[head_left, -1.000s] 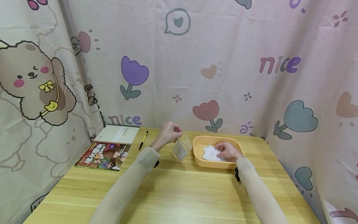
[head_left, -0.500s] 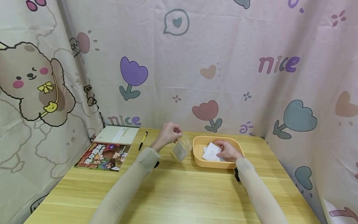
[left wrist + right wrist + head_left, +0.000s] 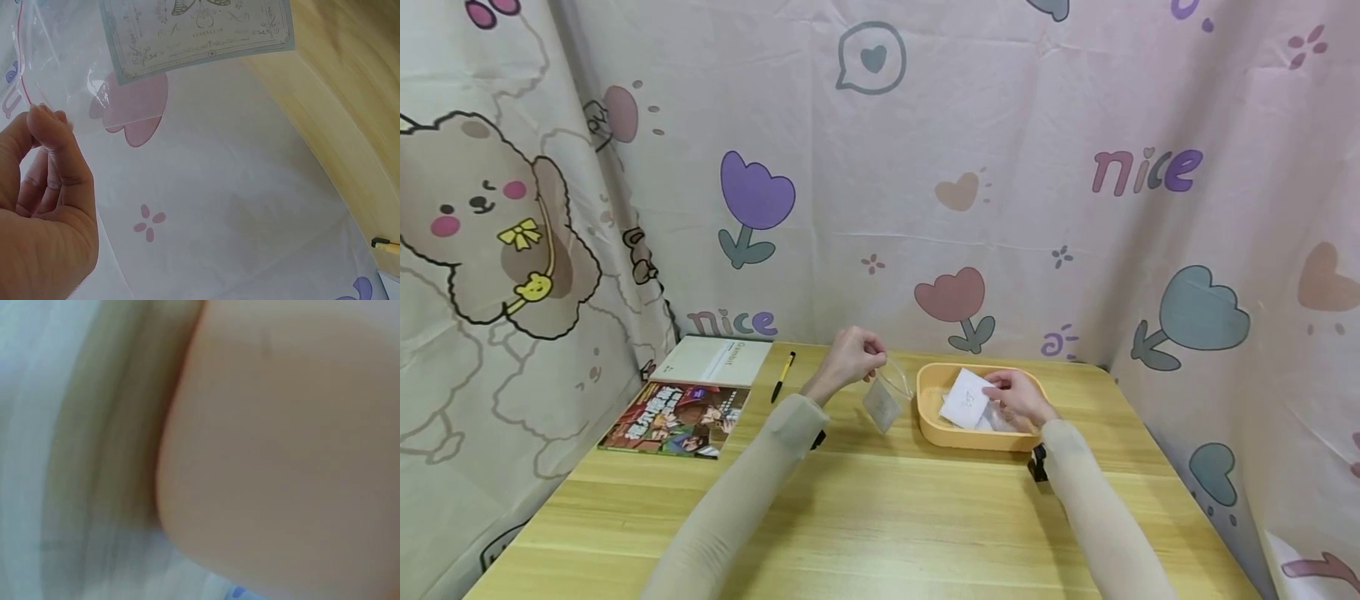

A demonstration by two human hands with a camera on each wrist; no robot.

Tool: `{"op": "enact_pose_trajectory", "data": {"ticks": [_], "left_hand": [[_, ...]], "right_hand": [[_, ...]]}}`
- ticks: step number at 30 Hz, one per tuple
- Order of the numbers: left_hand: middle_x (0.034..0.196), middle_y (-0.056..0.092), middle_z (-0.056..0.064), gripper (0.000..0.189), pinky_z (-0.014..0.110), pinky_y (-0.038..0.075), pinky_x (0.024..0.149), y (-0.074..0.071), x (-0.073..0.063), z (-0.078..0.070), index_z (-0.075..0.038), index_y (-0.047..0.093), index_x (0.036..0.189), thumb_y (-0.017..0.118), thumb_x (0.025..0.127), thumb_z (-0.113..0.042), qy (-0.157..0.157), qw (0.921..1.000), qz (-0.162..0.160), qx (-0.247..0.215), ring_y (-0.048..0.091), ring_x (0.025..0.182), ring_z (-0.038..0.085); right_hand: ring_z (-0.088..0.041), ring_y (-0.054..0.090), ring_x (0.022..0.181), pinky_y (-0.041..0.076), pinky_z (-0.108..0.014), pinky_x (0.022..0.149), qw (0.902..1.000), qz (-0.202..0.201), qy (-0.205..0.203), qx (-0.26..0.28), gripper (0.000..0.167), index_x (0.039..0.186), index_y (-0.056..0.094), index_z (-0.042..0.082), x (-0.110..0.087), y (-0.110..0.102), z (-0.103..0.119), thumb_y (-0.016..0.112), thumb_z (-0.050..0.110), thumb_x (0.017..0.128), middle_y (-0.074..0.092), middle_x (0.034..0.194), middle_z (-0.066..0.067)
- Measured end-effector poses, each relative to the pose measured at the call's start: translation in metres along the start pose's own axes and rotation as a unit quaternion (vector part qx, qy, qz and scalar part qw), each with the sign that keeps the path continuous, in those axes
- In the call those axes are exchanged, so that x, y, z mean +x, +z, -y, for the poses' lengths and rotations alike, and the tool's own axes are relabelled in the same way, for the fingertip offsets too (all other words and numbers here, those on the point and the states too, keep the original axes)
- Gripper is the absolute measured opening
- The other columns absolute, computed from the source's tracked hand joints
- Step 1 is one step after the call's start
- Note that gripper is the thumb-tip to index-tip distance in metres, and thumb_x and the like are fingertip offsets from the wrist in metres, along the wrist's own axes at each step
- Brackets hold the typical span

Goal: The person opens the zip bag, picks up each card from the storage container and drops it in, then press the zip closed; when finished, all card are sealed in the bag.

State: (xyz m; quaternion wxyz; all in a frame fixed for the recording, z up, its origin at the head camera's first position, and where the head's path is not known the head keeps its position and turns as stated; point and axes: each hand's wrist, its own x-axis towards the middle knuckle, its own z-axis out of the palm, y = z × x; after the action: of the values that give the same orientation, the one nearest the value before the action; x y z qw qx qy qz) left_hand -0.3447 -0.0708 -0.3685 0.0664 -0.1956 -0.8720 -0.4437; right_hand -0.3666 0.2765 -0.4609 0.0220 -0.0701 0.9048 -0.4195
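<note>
My left hand pinches the top edge of a clear zip bag, which hangs down left of a yellow plastic bin. In the left wrist view, the bag's red seal line runs up from the fingertips, and a printed card with a butterfly motif shows inside it. Over the bin, my right hand holds a white card with faint grey print by its right edge, tilted. More white pieces lie beneath in the bin. The right wrist view is blurred and mostly filled by the right hand.
A black-and-yellow pen lies on the wooden table, left of the left hand. Farther left are a pale book and a colourful comic-style book. A patterned curtain hangs right behind the table's far edge.
My right hand has lifted the white card up from the other pieces in the bin and tilted it. The left hand and the zip bag have hardly moved.
</note>
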Motion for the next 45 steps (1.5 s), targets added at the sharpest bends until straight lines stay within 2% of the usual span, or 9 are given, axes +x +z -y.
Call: {"op": "enact_pose_trajectory", "data": {"ticks": [7,14,17,21,24,30,35,42,45], "left_hand": [[0.071,0.070,0.006,0.010,0.026,0.056,0.048,0.001,0.002,0.001,-0.005,0.073,0.081,0.064,0.083,-0.004,-0.021,0.9997,0.010,0.002,0.064,0.053,0.017],[0.071,0.070,0.007,0.009,0.027,0.056,0.047,0.002,0.005,0.001,-0.004,0.073,0.081,0.065,0.083,-0.004,-0.017,0.9998,0.004,-0.010,0.064,0.053,0.017],[0.071,0.070,0.007,0.008,0.027,0.056,0.048,0.003,0.006,0.001,-0.004,0.073,0.080,0.065,0.082,-0.004,-0.015,0.9998,0.007,-0.014,0.063,0.053,0.017],[0.070,0.069,0.006,0.008,0.028,0.056,0.047,0.004,0.005,0.001,-0.005,0.073,0.079,0.066,0.082,-0.003,-0.012,0.9998,0.006,-0.014,0.062,0.052,0.017],[0.068,0.069,0.005,0.009,0.027,0.054,0.045,0.004,0.004,0.002,-0.006,0.072,0.077,0.065,0.081,-0.003,-0.007,0.9999,0.004,-0.013,0.062,0.050,0.017],[0.067,0.069,0.005,0.009,0.027,0.054,0.045,0.004,0.003,0.002,-0.006,0.072,0.075,0.065,0.080,-0.003,0.001,0.9999,0.002,-0.013,0.062,0.051,0.019],[0.066,0.068,0.005,0.010,0.027,0.054,0.044,0.002,0.003,0.001,-0.006,0.071,0.074,0.064,0.080,-0.001,0.006,1.0000,0.003,-0.007,0.065,0.054,0.026],[0.065,0.068,0.005,0.010,0.027,0.054,0.044,-0.002,0.003,0.000,-0.005,0.071,0.073,0.064,0.079,-0.001,0.009,0.9999,0.000,-0.012,0.067,0.056,0.031],[0.065,0.068,0.005,0.009,0.027,0.054,0.044,-0.003,0.003,-0.001,-0.005,0.071,0.073,0.065,0.079,-0.002,0.005,0.9999,-0.001,-0.009,0.068,0.058,0.033]], "right_hand": [[-0.025,0.061,0.086,0.055,-0.036,0.076,0.9990,-0.011,-0.006,0.044,0.037,0.123,0.060,-0.003,-0.002,-0.010,0.008,0.061,0.024,0.097,0.067,0.101,-0.015],[-0.017,0.057,0.073,0.055,-0.038,0.071,0.9964,-0.037,-0.031,0.069,0.037,0.116,0.063,-0.004,-0.008,-0.012,0.021,0.065,0.026,0.094,0.068,0.091,-0.018],[-0.015,0.059,0.069,0.055,-0.035,0.068,0.9923,-0.053,-0.034,0.107,0.032,0.111,0.064,-0.003,-0.008,-0.010,0.026,0.066,0.024,0.093,0.069,0.085,-0.013],[-0.012,0.064,0.068,0.056,-0.026,0.064,0.9796,-0.061,-0.037,0.188,0.029,0.111,0.060,-0.005,-0.011,-0.005,0.033,0.065,0.018,0.094,0.070,0.077,0.001],[-0.010,0.068,0.068,0.055,-0.022,0.062,0.9703,-0.055,-0.039,0.232,0.028,0.112,0.057,-0.007,-0.015,-0.001,0.041,0.063,0.014,0.094,0.071,0.075,0.006],[-0.010,0.071,0.068,0.057,-0.021,0.060,0.9552,-0.049,-0.056,0.286,0.026,0.112,0.055,-0.006,-0.024,0.007,0.058,0.061,0.014,0.096,0.073,0.075,0.004],[-0.014,0.072,0.065,0.057,-0.022,0.055,0.9413,-0.072,-0.079,0.320,0.020,0.111,0.056,-0.001,-0.029,0.015,0.075,0.061,0.010,0.095,0.073,0.071,0.004],[-0.012,0.072,0.061,0.059,-0.024,0.055,0.9136,-0.103,-0.120,0.375,0.017,0.110,0.056,0.000,-0.036,0.025,0.099,0.060,0.005,0.095,0.074,0.071,0.003],[-0.013,0.072,0.062,0.060,-0.026,0.057,0.9047,-0.106,-0.133,0.391,0.016,0.109,0.055,-0.002,-0.040,0.030,0.109,0.059,0.003,0.094,0.074,0.073,0.001]]}}
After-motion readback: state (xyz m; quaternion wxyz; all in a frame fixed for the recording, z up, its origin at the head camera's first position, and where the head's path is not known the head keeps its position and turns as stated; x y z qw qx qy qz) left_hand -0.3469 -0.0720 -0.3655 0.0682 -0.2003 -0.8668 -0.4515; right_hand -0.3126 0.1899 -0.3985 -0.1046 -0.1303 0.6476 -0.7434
